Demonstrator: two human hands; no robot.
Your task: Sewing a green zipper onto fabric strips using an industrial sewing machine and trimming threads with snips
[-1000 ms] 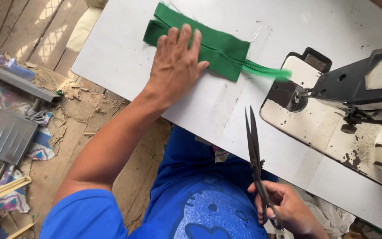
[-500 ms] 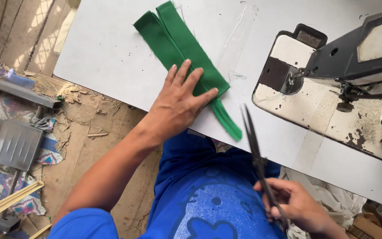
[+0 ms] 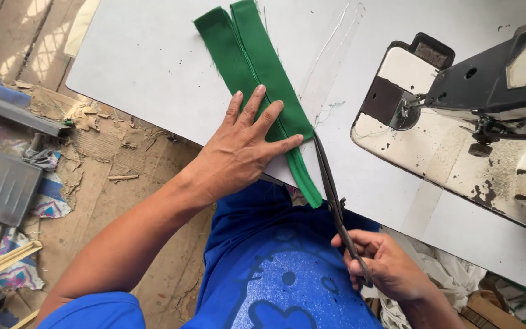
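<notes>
Now our scissors (image 3: 331, 183) reach the green fabric strip (image 3: 257, 73) (tips at its edge). Left hand (image 3: 238, 155) presses flat, fingers spread; right hand (image 3: 385, 265) pinches the handles.

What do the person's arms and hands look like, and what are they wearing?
Both arms are bare from the elbow down, with no gloves, rings, watch or bracelet showing. The left hand has broad fingers with short nails. A short bright blue sleeve covers the left upper arm, matching the blue shirt, which has a darker blue print. The right hand is bare too.
</notes>
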